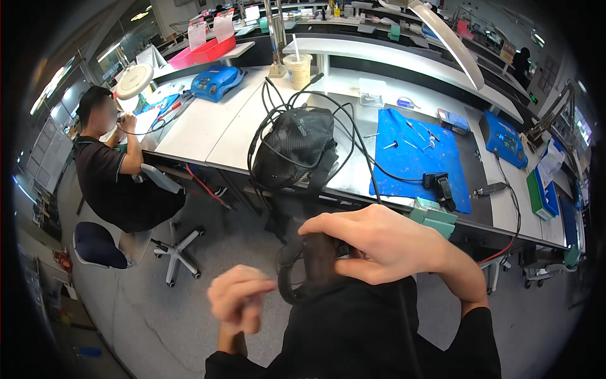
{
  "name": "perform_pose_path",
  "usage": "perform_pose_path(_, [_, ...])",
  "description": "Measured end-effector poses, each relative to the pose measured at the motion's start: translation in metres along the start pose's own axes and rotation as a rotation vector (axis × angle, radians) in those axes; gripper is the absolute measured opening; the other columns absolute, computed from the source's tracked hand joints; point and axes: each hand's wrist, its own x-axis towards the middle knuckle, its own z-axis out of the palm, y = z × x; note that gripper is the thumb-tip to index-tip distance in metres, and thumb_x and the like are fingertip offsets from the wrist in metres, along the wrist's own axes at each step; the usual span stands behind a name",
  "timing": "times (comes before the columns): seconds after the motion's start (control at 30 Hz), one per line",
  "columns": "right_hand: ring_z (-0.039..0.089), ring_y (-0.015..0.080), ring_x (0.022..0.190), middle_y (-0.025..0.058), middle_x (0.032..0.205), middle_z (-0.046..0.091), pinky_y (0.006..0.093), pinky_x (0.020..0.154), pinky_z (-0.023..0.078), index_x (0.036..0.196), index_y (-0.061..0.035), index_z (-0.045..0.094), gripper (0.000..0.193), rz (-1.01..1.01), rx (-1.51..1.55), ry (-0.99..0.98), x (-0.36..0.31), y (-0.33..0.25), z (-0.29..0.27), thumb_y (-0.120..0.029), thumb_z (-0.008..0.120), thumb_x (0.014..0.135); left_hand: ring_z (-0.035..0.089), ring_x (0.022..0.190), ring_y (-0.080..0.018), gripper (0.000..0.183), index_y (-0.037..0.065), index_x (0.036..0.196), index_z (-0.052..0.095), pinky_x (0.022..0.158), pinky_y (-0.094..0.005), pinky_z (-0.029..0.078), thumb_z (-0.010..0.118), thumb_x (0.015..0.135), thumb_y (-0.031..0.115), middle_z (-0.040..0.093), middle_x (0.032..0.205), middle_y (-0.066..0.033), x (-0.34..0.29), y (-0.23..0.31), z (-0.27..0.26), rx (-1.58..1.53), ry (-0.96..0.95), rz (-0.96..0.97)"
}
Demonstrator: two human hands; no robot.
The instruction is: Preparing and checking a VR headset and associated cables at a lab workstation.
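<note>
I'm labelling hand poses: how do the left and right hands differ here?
The right hand grips a dark object; the left hand holds nothing I can make out. The left hand looks blurred, the right hand sharper. The left hand sits lower in the picture than the right hand. Both are bare.

Grey floor [145,316] and a dark chair [100,245] lie left of the left hand [240,295]; a white worktop [196,132] stretches beyond it, ceiling lights [53,86] glowing farther off.

No lettering or numbers can be read; markings on the beige, tapered drinks cup [297,73], the blue, box-shaped bench unit [504,140] and the green plastic bin [540,197] are too small.
</note>
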Motion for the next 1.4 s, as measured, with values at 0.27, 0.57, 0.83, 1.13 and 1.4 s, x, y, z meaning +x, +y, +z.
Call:
perform_pose_path(0.27, [0.066,0.0418,0.073,0.0207,0.077,0.065,0.0469,0.064,0.049,0.116,0.0028,0.057,0.037,-0.017,0.112,-0.061,0.006,0.008,0.005,-0.012,0.067,0.084,0.070,0.114,-0.0409,0.037,-0.007,0.102,0.075,0.097,-0.0436,0.056,0.050,0.079,-0.021,0.071,0.118,-0.0289,0.011,0.004,0.041,-0.407,-0.197,-0.152])
perform_pose_path(0.57, [0.066,0.0329,0.060,0.0199,0.069,0.065,0.0378,0.057,0.049,0.101,0.0029,0.063,0.027,0.014,0.308,-0.023,0.009,0.009,-0.005,-0.014,0.072,0.081,0.015,0.157,-0.0321,0.063,0.018,0.158,0.038,0.120,-0.0415,0.034,0.049,0.101,-0.005,-0.001,0.170,-0.0136,0.048,-0.012,0.054,-0.330,-0.410,0.030])
perform_pose_path(0.83, [0.062,0.0257,0.055,0.0179,0.066,0.063,0.0354,0.055,0.047,0.093,0.0045,0.062,0.023,0.063,0.352,-0.081,0.009,0.006,-0.015,-0.010,0.071,0.078,-0.014,0.158,-0.0273,0.099,0.025,0.164,-0.012,0.126,-0.0389,0.018,0.047,0.094,-0.010,-0.036,0.165,0.0020,0.070,-0.016,0.058,-0.268,-0.578,0.082])
perform_pose_path(1.13, [0.058,0.0290,0.052,0.0165,0.063,0.059,0.0368,0.049,0.042,0.106,0.0008,0.066,0.031,-0.097,0.363,-0.320,0.012,0.003,-0.018,-0.011,0.074,0.079,0.016,0.152,-0.0387,0.116,0.022,0.161,-0.021,0.106,-0.0439,0.039,0.065,0.087,-0.003,-0.004,0.167,-0.0147,0.044,-0.025,0.057,0.078,-0.785,0.712])
perform_pose_path(1.4, [0.054,0.0230,0.055,0.0176,0.066,0.057,0.0355,0.053,0.042,0.094,0.0042,0.063,0.028,-0.004,0.319,-0.265,0.002,0.012,-0.023,-0.018,0.075,0.081,-0.015,0.154,-0.0411,0.134,0.047,0.151,-0.033,0.117,-0.0562,0.003,0.082,0.085,0.026,-0.036,0.160,-0.0179,0.094,0.021,0.080,-0.105,-0.500,-0.022])
